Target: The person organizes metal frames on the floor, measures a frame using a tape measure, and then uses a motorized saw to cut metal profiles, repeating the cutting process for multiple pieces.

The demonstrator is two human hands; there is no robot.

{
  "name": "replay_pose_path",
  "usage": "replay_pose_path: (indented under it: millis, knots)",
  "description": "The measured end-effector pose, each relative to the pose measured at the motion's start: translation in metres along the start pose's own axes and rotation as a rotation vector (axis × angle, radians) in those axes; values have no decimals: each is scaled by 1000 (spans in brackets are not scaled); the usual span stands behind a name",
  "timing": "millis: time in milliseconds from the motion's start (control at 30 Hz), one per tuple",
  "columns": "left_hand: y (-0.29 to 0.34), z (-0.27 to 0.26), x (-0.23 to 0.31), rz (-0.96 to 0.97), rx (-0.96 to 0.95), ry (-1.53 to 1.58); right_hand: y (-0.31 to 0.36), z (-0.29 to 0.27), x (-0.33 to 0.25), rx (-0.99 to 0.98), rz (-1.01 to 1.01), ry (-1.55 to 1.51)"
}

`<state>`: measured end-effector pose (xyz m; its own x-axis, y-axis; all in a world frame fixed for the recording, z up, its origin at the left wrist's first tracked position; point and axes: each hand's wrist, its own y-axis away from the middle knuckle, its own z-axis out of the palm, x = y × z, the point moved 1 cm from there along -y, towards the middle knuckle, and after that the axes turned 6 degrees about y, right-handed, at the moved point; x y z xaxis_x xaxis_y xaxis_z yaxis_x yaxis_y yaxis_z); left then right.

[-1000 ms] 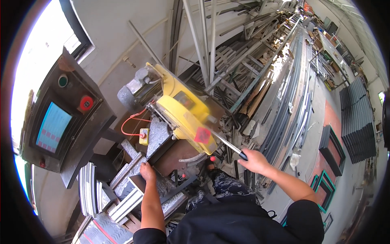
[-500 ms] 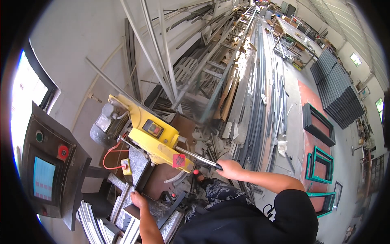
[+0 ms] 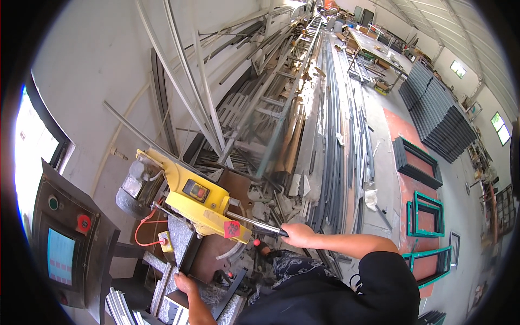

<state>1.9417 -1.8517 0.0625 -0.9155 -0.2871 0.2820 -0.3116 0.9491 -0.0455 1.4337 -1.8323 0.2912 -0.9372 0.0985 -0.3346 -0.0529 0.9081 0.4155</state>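
"So, starting from the left, how far along is it?"

"The dark control console is lit, its screen showing blue, so the equipment looks ready. Below it, pale ribbed strips lie together; whether they are finished pieces or stock, I can't tell."

"And the left hand?"

"The left hand is down at the saw's metal bed, just above a short dark-faced profile. The fingers are bent, but whether they pinch something or only press, the view doesn't show."

"Where is the saw itself?"

"Just right of that hand and farther from the body: a yellow saw head above the bed, with its long handle reaching out to the right. The right hand is closed firmly around the handle's black end."

"Is the cut done, then?"

"I'd judge it midway. Both hands are in place, yet no blade or freshly parted piece is visible, so I can't confirm a finished cut."

"Anything left over on the right?"

"Plenty of material: long grey profiles along the floor, then a dark frame and green frames already assembled. Those long lengths look unused, in my judgement."
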Motion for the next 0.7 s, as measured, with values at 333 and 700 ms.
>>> replay_pose_path:
  millis: [333,700]
  knots:
    - [2,-11,9,9,-30,-62,-1,10,3,58,2,-32]
    - [0,-3,4,-52,-16,-56,-2,20,7,86,0,-37]
